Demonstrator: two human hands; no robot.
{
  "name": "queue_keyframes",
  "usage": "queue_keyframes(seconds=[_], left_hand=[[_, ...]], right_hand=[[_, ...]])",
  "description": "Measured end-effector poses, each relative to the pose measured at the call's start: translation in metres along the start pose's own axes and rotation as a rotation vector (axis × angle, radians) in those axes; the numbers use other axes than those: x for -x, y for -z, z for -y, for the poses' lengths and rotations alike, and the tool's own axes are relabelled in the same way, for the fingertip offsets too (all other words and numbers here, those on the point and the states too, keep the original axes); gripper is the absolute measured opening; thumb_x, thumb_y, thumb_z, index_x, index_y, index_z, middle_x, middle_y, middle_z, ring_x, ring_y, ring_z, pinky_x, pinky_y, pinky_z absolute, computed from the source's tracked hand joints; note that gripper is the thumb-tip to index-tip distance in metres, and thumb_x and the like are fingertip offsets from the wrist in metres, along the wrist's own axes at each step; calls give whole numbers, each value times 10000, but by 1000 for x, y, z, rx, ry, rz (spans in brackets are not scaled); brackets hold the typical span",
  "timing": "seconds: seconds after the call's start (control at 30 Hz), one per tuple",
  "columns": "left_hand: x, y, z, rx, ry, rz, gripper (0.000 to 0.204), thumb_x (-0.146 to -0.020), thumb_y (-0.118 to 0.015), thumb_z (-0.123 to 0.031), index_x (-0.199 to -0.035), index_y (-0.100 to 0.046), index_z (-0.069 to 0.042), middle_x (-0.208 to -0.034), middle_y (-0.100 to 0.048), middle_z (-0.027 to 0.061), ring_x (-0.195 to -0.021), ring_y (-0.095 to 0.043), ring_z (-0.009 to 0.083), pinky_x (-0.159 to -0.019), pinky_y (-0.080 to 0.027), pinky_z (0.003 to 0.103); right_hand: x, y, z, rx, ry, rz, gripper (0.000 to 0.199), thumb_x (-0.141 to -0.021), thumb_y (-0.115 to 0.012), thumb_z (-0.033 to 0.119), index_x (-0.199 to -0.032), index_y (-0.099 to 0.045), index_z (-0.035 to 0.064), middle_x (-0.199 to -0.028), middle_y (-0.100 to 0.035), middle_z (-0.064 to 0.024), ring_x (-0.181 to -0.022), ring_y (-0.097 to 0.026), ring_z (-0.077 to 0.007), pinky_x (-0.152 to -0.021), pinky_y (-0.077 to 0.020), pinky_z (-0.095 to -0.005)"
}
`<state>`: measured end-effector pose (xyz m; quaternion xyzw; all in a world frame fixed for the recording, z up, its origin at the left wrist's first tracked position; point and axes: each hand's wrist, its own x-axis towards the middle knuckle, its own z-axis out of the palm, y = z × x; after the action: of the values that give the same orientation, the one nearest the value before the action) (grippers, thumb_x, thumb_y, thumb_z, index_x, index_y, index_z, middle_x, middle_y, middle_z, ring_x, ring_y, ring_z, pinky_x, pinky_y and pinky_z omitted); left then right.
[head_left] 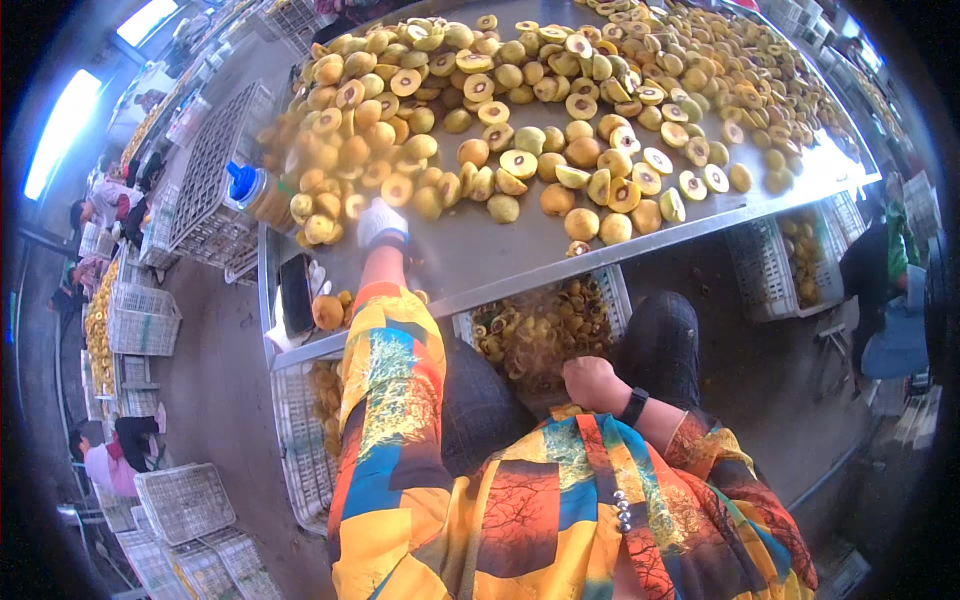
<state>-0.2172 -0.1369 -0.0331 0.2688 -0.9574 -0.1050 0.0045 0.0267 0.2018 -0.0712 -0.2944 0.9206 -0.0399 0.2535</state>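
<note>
The gloved left hand (382, 220) was beside the fruit (518, 163) on the table (470, 250), its finger state impossible to tell. The right hand (594, 384) was clenched near the crate (616, 300), its grip hidden.

I'm seeing, over the remote feed, two bright windows (62, 135) glowing near ten o'clock. Grey floor (220, 400) is stretching out at eight o'clock and looking darker at four. A metal table (460, 245) is spanning twelve o'clock, white glare (838, 150) flaring at two.
</note>
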Motion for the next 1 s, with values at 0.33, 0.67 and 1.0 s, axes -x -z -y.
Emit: queue_keyframes(seconds=[0.33,0.67,1.0], left_hand=[[154,78,17,1745,18,692,361,-857,-488,-235,-1169,-480,-53,-955,-605,118,-775,-627,281,-602,-538,367],[245,43,-9,1726,112,742,351,-892,-493,-326,-1104,-560,-54,-997,-603,47,-902,-589,177,-765,-481,295],[280,42,-26,1619,114,752,341,-906,-453,-393,-1010,-562,-87,-768,-557,19,-554,-513,91,-432,-384,215]], right_hand=[[-27,130,51,-862,60,-735,344,-736,-692,226,-949,-521,17,-691,-590,-193,-665,-591,-384,-577,-470,-430],[-18,133,47,-651,248,-721,351,-678,-724,249,-826,-508,15,-714,-587,-176,-711,-589,-363,-615,-464,-428],[-1,130,32,-620,298,-622,185,-683,-629,100,-738,-502,-23,-661,-583,-214,-668,-592,-390,-616,-485,-443]])
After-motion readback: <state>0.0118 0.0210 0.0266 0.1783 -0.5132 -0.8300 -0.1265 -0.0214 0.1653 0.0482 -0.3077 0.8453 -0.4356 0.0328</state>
